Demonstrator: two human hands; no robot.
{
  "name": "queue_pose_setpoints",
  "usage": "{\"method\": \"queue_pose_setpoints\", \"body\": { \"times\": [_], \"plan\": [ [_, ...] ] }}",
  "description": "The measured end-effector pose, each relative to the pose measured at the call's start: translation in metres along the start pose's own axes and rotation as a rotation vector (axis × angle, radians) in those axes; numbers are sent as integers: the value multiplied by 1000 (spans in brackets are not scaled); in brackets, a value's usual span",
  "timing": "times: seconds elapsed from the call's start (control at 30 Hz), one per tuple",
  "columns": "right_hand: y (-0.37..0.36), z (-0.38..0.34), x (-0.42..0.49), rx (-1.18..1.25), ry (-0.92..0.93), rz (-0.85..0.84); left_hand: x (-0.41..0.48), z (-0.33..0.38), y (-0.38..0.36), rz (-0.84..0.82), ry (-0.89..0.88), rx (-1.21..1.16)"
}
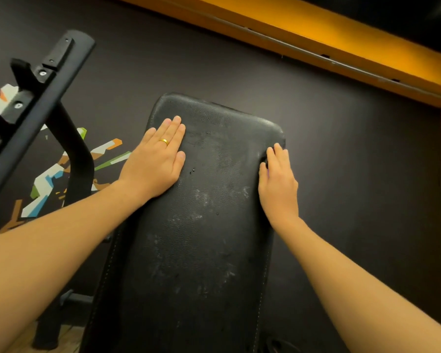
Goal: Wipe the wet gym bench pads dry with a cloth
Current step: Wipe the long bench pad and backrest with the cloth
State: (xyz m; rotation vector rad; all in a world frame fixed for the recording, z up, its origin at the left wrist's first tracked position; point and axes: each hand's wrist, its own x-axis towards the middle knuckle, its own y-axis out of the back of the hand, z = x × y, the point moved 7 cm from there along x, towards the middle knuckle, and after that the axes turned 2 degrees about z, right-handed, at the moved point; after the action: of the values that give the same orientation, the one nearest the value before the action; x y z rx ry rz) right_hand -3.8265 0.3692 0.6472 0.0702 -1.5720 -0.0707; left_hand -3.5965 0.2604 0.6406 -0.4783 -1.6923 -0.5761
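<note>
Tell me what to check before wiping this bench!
1. A cloth in hand: not ok, none in view.
2. The left hand lies flat on the bench pad: ok.
3. The right hand rests on the pad's right edge: ok.
4. Pad dry: not ok, water drops sit beside the left thumb.
5. Pad's lower end wet or dry: cannot tell.
</note>
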Motion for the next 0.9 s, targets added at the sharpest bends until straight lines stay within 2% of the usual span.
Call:
{"method": "queue_pose_setpoints", "body": {
  "times": [0.23, 0.37, 0.47, 0.63, 0.77, 0.9],
  "plan": [
    [6, 3, 60, -13, 18, -54, 2, 5, -3, 0, 71, 15],
    [7, 3, 19, 4, 11, 23, -2, 7, -7, 9, 88, 18],
    [4, 4, -18, 12, 20, -6, -4, 7, -5, 18, 97, 10],
    [6, 4, 19, -15, 24, -93, -3, 8, -5, 38, 90, 19],
    [7, 1, 54, -43, 66, -68, -5, 6, -5, 36, 101, 34],
    [4, 5, 4, 26, -27, 5, -5, 8, -7, 30, 95, 26]
  ]
}}
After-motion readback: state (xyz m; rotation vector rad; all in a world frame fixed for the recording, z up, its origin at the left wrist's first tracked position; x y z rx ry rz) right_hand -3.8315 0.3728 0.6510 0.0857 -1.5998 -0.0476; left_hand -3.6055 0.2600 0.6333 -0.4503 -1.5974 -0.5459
